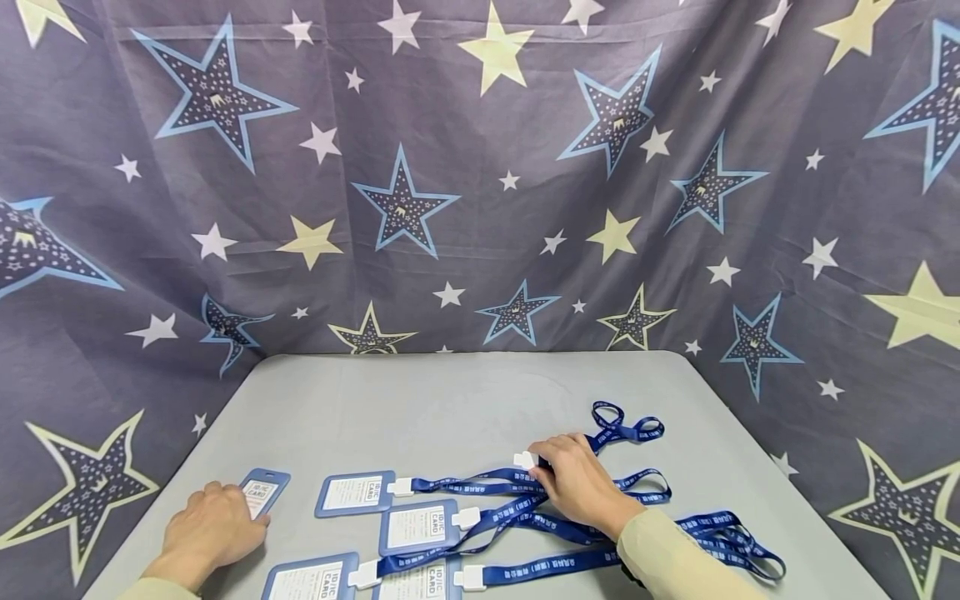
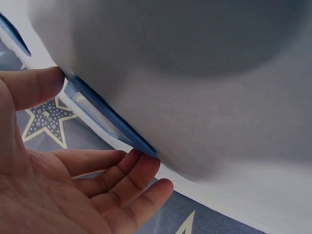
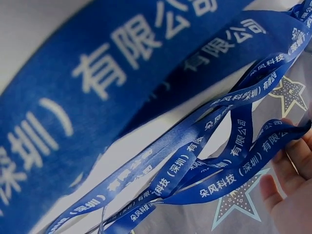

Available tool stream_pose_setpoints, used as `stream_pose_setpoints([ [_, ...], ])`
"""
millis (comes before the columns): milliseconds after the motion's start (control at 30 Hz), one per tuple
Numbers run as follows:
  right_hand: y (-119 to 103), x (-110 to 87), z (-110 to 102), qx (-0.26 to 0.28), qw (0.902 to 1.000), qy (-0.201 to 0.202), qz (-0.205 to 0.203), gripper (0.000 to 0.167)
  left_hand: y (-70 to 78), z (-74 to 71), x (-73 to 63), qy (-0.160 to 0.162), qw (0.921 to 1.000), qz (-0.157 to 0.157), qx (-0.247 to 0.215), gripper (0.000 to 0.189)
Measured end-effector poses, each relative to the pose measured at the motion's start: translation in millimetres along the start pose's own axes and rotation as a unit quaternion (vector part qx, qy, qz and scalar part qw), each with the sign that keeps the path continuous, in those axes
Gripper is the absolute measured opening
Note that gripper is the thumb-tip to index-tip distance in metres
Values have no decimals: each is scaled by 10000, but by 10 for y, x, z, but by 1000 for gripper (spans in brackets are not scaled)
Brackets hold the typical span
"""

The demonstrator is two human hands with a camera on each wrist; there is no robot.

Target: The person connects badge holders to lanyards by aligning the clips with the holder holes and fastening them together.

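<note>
On the left side of the table, my left hand (image 1: 213, 531) grips a blue ID card holder (image 1: 274, 477) by its edges. The left wrist view has the thumb at one end of this holder (image 2: 114, 117) and the fingertips at the other. No lanyard shows on it. Right of the middle, my right hand (image 1: 583, 485) pinches a blue lanyard (image 1: 622, 432) just behind its white clip (image 1: 525, 460). The band (image 3: 229, 178) runs out of those fingers in the right wrist view. Its looped end lies farther back on the table.
Several blue card holders (image 1: 318, 498) with white clips lie front and centre on the grey table (image 1: 420, 408). Their lanyards (image 1: 555, 575) stretch right, overlapping under my right forearm, to a bunched end (image 1: 727, 537). A star-patterned curtain (image 1: 450, 275) surrounds the table's back and sides.
</note>
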State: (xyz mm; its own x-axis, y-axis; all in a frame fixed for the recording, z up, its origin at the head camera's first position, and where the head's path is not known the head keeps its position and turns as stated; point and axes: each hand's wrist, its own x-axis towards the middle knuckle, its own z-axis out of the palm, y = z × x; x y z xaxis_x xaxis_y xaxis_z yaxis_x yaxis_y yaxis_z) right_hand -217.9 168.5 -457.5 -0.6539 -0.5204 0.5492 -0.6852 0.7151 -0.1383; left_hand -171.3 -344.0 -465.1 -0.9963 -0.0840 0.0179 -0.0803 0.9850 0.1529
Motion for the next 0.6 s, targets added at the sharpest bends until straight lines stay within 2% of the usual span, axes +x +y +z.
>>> stream_pose_setpoints([
  [367, -1, -28, 26, 1, 10000, -8, 3, 21, 11, -25, 15, -247, 9995, -190, -76, 66],
  [600, 6, -30, 27, -16, 9999, -74, 68, 22, -3, -44, 33, -298, 9993, -159, -177, 65],
])
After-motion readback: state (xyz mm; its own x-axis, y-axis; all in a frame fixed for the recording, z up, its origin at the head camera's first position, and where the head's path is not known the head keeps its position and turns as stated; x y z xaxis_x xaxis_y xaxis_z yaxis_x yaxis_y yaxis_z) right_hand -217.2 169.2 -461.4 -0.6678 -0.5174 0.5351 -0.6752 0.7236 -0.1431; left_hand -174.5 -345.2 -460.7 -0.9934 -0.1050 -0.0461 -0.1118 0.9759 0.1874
